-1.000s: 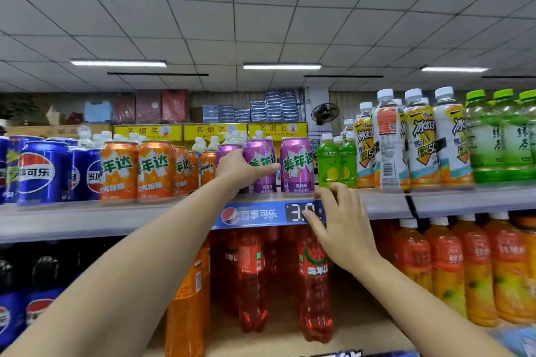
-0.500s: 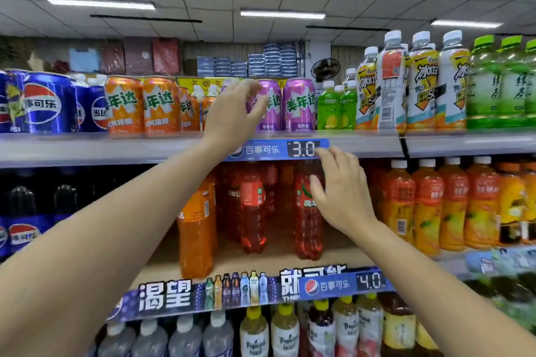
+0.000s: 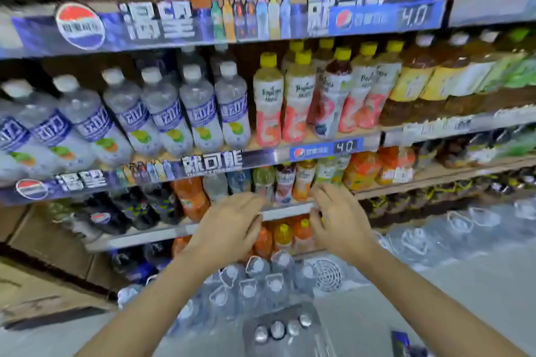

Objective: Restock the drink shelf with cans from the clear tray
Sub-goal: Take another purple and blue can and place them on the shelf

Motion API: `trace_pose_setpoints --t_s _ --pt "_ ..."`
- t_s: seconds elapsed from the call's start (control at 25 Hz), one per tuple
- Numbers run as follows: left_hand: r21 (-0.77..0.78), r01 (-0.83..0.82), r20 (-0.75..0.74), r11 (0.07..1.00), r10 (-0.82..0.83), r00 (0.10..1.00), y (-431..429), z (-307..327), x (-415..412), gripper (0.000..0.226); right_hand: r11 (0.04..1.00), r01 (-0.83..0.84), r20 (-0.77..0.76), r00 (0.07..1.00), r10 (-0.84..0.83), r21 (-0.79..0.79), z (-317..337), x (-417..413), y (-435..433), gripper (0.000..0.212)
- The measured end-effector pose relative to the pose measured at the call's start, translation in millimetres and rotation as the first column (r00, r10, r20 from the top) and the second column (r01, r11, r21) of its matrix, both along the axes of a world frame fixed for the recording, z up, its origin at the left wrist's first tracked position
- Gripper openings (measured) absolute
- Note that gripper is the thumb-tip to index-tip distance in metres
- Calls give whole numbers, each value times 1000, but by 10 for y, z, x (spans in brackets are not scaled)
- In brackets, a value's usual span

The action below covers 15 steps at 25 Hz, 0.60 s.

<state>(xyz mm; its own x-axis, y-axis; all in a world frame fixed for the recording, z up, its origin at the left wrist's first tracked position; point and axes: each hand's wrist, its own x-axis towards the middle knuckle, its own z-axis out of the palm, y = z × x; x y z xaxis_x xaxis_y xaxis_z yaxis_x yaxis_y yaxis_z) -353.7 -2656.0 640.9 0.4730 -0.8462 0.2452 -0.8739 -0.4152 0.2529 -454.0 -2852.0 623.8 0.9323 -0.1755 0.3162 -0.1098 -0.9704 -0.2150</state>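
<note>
Low in the frame, the view has swung down off the can shelf; left hand (image 3: 229, 229) and right hand (image 3: 340, 223) both empty, fingers loosely spread; clear tray (image 3: 285, 330) with cans (image 3: 277, 329) below at bottom centre; likely reaching for the next pick.

Clear water bottles (image 3: 200, 113) with blue labels stood in a row at the left of the middle shelf, and to their right stood yellow-capped juice bottles (image 3: 268, 101). A blue price strip (image 3: 385, 17) reading 4.0 ran along the shelf edge above. Shrink-wrapped packs of water bottles (image 3: 249, 287) lay on the floor nearby.
</note>
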Motion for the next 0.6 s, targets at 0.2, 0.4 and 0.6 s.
trace_pose_setpoints --t_s 0.2,0.4,0.6 --pt "284 -62 -412 957 180 893 418 -1925 -538 45 896 196 -552 831 64 398 -1822 -456 372 51" --pt "534 -141 -633 834 504 587 854 -3791 -928 56 841 345 -779 612 135 417 -3489 -833 534 61" --pt "646 -203 -635 736 666 392 809 -5342 -999 71 909 300 -862 495 111 289 -5029 -872 551 66"
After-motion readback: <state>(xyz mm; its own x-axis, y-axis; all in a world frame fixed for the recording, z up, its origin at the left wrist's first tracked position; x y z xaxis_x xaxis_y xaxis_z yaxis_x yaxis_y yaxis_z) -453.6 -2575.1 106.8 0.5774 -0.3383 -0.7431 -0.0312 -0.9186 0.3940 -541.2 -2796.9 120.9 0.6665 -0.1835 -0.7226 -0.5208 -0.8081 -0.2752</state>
